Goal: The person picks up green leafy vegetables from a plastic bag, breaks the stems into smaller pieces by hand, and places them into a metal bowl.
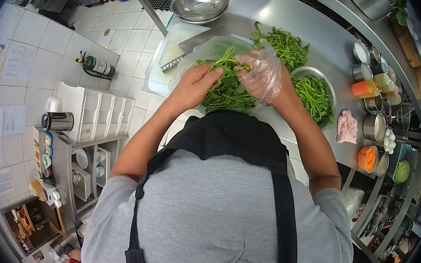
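Note:
My bare left hand (pixel 200 83) is closed around stems of a leafy green vegetable (pixel 224 61). My right hand (pixel 260 76), in a clear plastic glove, pinches stems of the same bunch close beside it. Below both hands, more leafy greens (pixel 229 95) lie in an open clear plastic bag (pixel 186 67). To the right, a steel bowl (pixel 331 87) holds cut greens, partly covered by my right forearm. A loose pile of greens (pixel 286 46) lies behind my right hand. Left of the bag, a cleaver (pixel 172 64) rests on a white cutting board (pixel 158 77).
Stacked steel bowls (pixel 200 3) stand at the table's far left corner. On the right lie a pink cloth (pixel 347 127), an orange-filled container (pixel 367 159) and several sauce bottles and pots (pixel 374 125). A metal shelf rail (pixel 356 18) runs above the steel table (pixel 327 46).

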The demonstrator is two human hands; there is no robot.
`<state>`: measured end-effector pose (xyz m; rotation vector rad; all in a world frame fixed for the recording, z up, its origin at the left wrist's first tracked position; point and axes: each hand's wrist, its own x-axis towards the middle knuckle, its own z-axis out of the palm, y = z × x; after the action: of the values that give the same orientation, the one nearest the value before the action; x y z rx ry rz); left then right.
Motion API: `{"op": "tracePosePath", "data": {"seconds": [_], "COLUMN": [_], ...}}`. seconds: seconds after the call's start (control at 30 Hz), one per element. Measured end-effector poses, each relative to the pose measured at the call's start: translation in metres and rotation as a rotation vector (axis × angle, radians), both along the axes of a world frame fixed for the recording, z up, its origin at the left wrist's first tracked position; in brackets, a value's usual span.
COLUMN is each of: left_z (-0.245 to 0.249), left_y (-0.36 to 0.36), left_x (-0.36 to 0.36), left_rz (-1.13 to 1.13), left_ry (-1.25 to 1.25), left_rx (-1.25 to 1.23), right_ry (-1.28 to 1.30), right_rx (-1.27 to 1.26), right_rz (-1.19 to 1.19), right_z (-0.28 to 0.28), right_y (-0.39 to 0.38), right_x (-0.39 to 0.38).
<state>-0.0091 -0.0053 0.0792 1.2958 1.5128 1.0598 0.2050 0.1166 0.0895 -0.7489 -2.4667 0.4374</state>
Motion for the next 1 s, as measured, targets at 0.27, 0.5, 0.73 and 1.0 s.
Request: {"op": "tracePosePath", "data": {"seconds": [0.27, 0.5, 0.73, 1.0], "left_z": [0.0, -0.005, 0.0, 0.006], "left_y": [0.001, 0.008, 0.004, 0.017], "left_x": [-0.007, -0.011, -0.005, 0.001], "left_rz": [-0.034, -0.074, -0.13, -0.137], "left_ry": [0.153, -0.002, -0.092, -0.159], "left_rx": [-0.039, -0.098, -0.101, -0.085], "right_ry": [-0.007, -0.049, 0.004, 0.032], "right_rx": [0.017, 0.081, -0.029, -0.017], "right_rz": [-0.067, -0.07, 0.045, 0.018], "right_z": [0.022, 0.014, 0.025, 0.014], "right_y": [-0.01, -0.008, -0.004, 0.003], "right_x": [-0.003, -0.006, -0.011, -0.024]}}
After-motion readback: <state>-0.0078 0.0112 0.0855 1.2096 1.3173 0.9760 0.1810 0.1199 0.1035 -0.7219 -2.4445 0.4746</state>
